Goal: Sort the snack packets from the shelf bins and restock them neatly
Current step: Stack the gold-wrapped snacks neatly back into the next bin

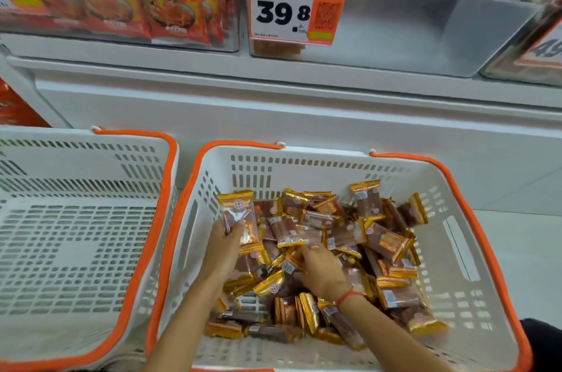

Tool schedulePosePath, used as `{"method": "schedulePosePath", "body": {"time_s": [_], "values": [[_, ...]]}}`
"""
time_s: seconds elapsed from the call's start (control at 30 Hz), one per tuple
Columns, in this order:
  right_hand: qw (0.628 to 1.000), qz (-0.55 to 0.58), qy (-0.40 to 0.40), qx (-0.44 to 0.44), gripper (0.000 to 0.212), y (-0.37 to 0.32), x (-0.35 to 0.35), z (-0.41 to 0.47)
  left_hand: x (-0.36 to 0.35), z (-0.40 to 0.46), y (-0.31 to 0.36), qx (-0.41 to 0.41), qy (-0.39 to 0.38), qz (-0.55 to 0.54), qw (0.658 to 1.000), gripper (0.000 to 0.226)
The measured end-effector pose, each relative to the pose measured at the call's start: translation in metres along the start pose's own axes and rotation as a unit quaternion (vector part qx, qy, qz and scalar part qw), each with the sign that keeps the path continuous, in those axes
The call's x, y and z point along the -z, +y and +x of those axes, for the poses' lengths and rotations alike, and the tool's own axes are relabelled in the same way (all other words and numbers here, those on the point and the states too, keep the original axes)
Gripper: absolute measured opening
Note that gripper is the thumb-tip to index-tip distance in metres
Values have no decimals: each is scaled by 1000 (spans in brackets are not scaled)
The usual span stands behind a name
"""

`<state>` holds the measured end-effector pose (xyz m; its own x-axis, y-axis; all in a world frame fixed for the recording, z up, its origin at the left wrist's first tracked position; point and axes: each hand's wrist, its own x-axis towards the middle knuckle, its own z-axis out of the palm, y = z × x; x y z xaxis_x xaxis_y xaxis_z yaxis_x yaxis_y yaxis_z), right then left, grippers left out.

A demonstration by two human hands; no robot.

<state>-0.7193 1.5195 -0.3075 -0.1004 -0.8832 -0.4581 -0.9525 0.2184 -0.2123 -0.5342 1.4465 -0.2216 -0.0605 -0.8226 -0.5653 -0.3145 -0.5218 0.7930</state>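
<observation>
In the white slotted plastic basket with orange rim (486,238), our left hand (223,247) grips 1 gold-edged clear snack packet (238,213); our right hand (320,269) pinches another packet (289,265) amid the pile.

The orange-and-white price tag (296,11) clipped to the front of the clear shelf bin (395,34) reads "39.8" in large black digits; its small lines of Chinese print are too blurred to read; a second tag (544,49) at the right edge seems to begin "49"; the flame-printed packets (170,0) in the upper-left bin carry black vertical strips of Chinese characters, not clearly legible.
</observation>
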Motion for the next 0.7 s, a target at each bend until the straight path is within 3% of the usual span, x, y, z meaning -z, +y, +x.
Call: {"method": "schedulePosePath", "body": {"time_s": [0.13, 0.2, 0.3, 0.4, 0.47, 0.57, 0.63, 0.7], "values": [[998, 37, -11, 40, 29, -2, 7, 4, 4, 8, -2, 44, -27, -60, 997, 21], [993, 107, 28, 35, 22, 3, 28, 1, 4, 10, 1, 85, -38, -91, 992, 21], [961, 185, 205, 30, 25, 6, 73, -12, 4, 5, 9, 139, -53, -114, 982, 16], [894, 216, 363, 147, 31, -12, 108, -36, 2, -4, 19, 110, -129, -145, 975, 28], [887, 171, 359, 234, 40, -30, 117, -52, -2, -12, 30, 86, -200, -204, 954, 36], [920, 100, 256, 278, 44, -42, 114, -64, -7, -22, 43, 45, -227, -238, 943, 37], [927, 192, 213, 241, 43, -45, 116, -71, -9, -27, 45, -17, -224, -210, 951, 38], [894, 328, 260, 161, 29, -52, 123, -77, -11, -33, 47, -60, -223, -150, 961, 55]]}}
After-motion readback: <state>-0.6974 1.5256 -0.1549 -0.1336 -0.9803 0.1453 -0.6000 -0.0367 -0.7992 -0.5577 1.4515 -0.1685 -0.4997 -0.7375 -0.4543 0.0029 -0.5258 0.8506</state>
